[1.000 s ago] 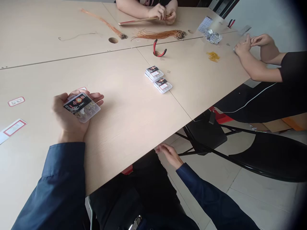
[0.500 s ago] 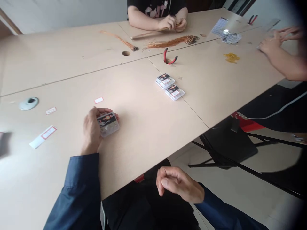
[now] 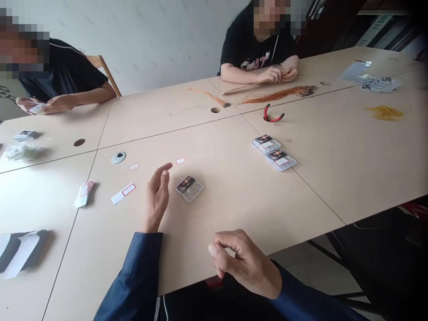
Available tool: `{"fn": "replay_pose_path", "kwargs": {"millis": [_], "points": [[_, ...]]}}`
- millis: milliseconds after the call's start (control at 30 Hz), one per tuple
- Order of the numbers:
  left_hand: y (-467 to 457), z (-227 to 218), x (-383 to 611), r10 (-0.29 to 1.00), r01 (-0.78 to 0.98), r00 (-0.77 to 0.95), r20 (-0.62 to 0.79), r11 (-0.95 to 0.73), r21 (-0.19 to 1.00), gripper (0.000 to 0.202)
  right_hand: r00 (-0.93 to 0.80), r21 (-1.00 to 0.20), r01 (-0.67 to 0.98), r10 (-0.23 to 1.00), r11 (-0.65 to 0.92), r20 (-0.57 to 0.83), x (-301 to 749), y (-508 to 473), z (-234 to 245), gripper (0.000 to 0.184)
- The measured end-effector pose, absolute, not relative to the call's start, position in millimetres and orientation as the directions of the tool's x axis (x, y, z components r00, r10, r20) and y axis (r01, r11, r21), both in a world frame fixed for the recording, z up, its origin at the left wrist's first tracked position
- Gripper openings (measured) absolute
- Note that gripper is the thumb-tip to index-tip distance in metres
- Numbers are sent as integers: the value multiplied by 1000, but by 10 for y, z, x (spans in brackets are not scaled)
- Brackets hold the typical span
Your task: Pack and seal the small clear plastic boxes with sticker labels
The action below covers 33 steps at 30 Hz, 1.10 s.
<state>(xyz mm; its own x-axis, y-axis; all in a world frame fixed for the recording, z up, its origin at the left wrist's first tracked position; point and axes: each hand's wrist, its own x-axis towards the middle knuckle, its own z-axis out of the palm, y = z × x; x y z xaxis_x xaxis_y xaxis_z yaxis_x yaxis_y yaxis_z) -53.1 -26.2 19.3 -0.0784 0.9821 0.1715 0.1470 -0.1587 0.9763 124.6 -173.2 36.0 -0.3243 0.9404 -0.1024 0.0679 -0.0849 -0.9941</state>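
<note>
Left hand (image 3: 156,198) stands upright on its wrist above the table, open and relaxed, fingers slightly curved, holding nothing. Right hand (image 3: 244,264) hangs at the near table edge, loosely curled, fingertips drawn toward the thumb; no object is visible in it. Both cuffs are navy. The clear plastic hook box (image 3: 189,188), with a black label card and small gold-coloured hooks inside, lies flat on the light wood-grain table (image 3: 230,214), just beside the left hand's fingertips but not touching them, and well apart from the right hand. Farther on, near the seam between table sections, two similar boxes (image 3: 274,154) lie side by side, nearly touching. Beyond them, red-handled side cutters (image 3: 269,113) rest beside a round hole in the tabletop. A bundle of orange-brown leaders (image 3: 277,95) lies just past the cutters, and a tangle of yellow rubber bands (image 3: 384,113) lies to the right. White red-bordered labels (image 3: 124,193) are scattered left of the left hand. Across the table, a co-worker's hands (image 3: 279,74) grip a long thin strip. At far left, another co-worker's hands (image 3: 43,104) hold a small pale item.
</note>
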Motion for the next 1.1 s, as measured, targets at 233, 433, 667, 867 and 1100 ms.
{"fn": "replay_pose_path", "kwargs": {"millis": [233,433,667,867,1100], "points": [[-652,-17,-762,893,663,266,364,-443,603,36,-8,-890,437,990,127,138,1297,-1035,209,23],[-703,-142,-672,812,747,437,388,-568,346,37,-67,-743,621,961,249,267,1240,-354,-45,26],[-700,-138,-683,792,690,421,443,-596,410,26,14,-827,503,954,252,300,1189,-103,-153,26],[-504,-27,-1162,866,817,18,500,-301,492,24,106,-876,456,968,156,227,1260,-104,-200,40],[-151,67,-1895,971,971,-129,201,83,222,26,40,-884,448,984,136,171,1344,-138,-44,20]]}}
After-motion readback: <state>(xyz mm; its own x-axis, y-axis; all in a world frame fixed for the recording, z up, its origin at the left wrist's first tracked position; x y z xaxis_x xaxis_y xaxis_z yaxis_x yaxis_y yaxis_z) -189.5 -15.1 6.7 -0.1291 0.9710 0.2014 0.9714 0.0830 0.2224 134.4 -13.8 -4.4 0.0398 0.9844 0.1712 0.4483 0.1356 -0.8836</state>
